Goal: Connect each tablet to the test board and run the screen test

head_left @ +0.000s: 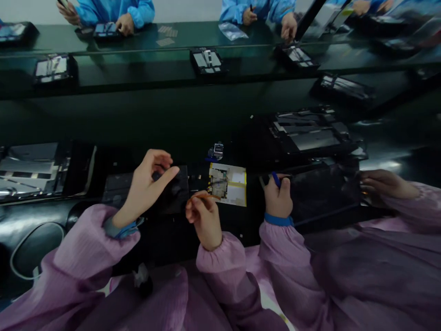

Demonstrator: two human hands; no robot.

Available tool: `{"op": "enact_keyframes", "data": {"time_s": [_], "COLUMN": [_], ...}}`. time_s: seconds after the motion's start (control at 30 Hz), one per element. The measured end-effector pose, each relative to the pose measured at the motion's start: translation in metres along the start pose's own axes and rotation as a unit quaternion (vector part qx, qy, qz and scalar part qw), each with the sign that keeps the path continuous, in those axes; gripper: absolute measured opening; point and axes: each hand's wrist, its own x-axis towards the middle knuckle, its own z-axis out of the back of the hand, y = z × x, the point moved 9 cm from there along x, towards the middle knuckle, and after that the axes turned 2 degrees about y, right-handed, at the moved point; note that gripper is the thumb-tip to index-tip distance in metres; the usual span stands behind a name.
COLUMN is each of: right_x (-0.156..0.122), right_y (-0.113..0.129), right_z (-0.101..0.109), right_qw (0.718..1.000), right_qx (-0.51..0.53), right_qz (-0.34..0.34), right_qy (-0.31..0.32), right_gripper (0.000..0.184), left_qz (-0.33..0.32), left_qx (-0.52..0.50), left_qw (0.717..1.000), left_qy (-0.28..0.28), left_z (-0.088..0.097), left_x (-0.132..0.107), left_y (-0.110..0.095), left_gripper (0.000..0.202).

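Observation:
My left hand (pixel 149 186) is raised over a dark flat panel (pixel 172 195), fingers curved and thumb apart, with nothing visible in it. A blue band circles that wrist. My right hand (pixel 206 223) is closed in a pinch on a thin orange strip (pixel 214 196), whose exact kind I cannot make out. The strip's tip reaches the lower left edge of an opened device (pixel 236 191) with a yellow rim, a circuit board and pale battery-like blocks. Just beyond the device lies a small silvery part (pixel 218 150) with a blue piece under it.
To the right, a co-worker's hand (pixel 278 197) grips a blue tool beside a dark panel (pixel 322 191). Stacked device housings stand behind it (pixel 306 133) and at left (pixel 31 170). Trays (pixel 208 62) line the belt; people in blue sleeves work across.

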Motion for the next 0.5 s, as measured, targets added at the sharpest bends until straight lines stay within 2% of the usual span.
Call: {"op": "enact_keyframes", "data": {"time_s": [0.03, 0.1, 0.13, 0.2, 0.3, 0.4, 0.47, 0.5], "right_x": [0.003, 0.008, 0.01, 0.01, 0.007, 0.0, -0.006, -0.01], "right_y": [-0.002, -0.003, -0.002, -0.001, -0.001, 0.004, 0.019, 0.031], "right_z": [-0.004, -0.006, -0.005, 0.001, 0.013, 0.018, 0.023, 0.027], "right_qw": [0.999, 0.994, 0.99, 0.985, 0.974, 0.955, 0.921, 0.891], "right_qx": [-0.033, -0.105, -0.133, -0.169, -0.215, -0.284, -0.362, -0.41], "right_qz": [0.006, 0.027, 0.037, 0.045, 0.045, 0.067, 0.124, 0.17], "right_qy": [0.007, 0.008, 0.003, -0.016, -0.046, -0.054, -0.074, -0.096], "right_gripper": [0.019, 0.02, 0.02, 0.019, 0.017, 0.02, 0.021, 0.019], "left_qz": [-0.018, -0.048, -0.06, -0.075, -0.066, -0.039, -0.025, -0.02], "left_qx": [0.074, 0.179, 0.206, 0.215, 0.164, 0.116, 0.113, 0.119], "left_qw": [0.996, 0.967, 0.95, 0.926, 0.916, 0.914, 0.907, 0.9], "left_qy": [0.045, 0.173, 0.229, 0.302, 0.36, 0.388, 0.404, 0.419], "left_z": [-0.006, -0.032, -0.046, -0.073, -0.103, -0.116, -0.118, -0.12], "left_x": [-0.003, -0.01, -0.012, -0.013, -0.007, 0.002, 0.011, 0.015], "left_y": [-0.007, -0.012, -0.011, -0.008, -0.006, -0.007, -0.007, -0.006], "left_gripper": [0.021, 0.016, 0.016, 0.015, 0.012, 0.012, 0.014, 0.015]}}
